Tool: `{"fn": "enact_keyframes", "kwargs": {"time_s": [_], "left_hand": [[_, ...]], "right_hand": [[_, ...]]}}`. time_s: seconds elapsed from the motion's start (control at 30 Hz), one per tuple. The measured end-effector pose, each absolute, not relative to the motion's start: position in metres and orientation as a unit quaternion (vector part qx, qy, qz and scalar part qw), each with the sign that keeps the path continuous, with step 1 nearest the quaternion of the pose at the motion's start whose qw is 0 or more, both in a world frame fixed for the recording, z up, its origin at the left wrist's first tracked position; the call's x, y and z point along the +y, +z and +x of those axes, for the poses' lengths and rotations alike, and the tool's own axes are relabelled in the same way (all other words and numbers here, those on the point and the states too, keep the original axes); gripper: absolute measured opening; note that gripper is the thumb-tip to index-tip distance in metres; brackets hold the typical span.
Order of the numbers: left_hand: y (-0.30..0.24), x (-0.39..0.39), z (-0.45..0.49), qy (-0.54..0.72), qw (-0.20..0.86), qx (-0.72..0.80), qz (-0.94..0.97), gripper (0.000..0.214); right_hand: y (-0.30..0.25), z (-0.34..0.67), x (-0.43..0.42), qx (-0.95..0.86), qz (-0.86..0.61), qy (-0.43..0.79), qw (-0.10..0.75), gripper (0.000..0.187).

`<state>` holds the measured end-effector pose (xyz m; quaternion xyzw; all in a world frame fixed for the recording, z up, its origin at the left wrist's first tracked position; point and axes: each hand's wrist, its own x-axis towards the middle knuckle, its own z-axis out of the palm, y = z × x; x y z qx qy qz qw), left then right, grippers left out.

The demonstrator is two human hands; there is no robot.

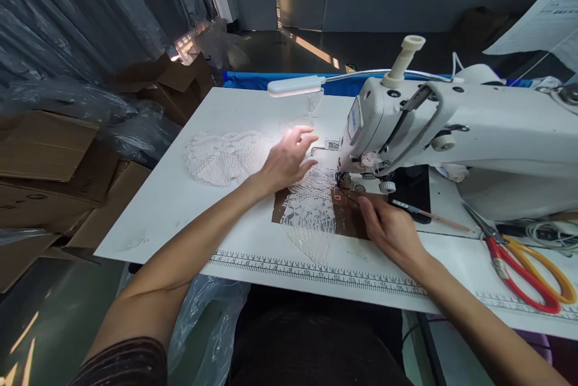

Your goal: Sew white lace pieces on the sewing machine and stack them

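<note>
My left hand [291, 157] is raised over the sewing table, its fingers apart and curved, with nothing visible in them. Below it, a white lace piece [309, 223] runs from beside the presser foot toward the table's front edge. Another white lace piece [221, 157] lies flat to the left. My right hand [391, 226] is closed beside the needle area of the white sewing machine [379, 121]. From its fingertips a thin dark line points at the presser foot; what it is I cannot make out. Under the lace is a brown plate [352, 217].
A lit lamp [295, 86] on a flexible neck hangs over the table. Red-and-orange-handled scissors [524, 271] and a thin pen-like tool [428, 215] lie at the right. A ruler strip [316, 271] follows the front edge. Cardboard boxes [49, 175] stand to the left.
</note>
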<state>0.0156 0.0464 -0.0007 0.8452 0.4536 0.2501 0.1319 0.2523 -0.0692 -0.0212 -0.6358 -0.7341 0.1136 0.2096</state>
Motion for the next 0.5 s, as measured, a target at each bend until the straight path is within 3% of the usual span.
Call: {"fn": "enact_keyframes", "kwargs": {"time_s": [0.07,0.2,0.37,0.5], "left_hand": [[0.001,0.051,0.012,0.221,0.094,0.502,0.831,0.026],[-0.011,0.070,0.016,0.140,0.124,0.521,0.833,0.041],[-0.023,0.100,0.031,0.130,0.089,0.451,0.879,0.039],[-0.022,0.105,0.037,0.149,0.115,0.431,0.883,0.039]], "right_hand": [[-0.018,0.277,-0.085,-0.723,-0.653,0.071,0.217,0.055],[-0.018,0.327,-0.110,-0.658,-0.729,-0.037,0.186,0.054],[-0.027,0.361,-0.118,-0.608,-0.769,-0.124,0.154,0.050],[-0.034,0.374,-0.112,-0.637,-0.734,-0.143,0.189,0.058]]}}
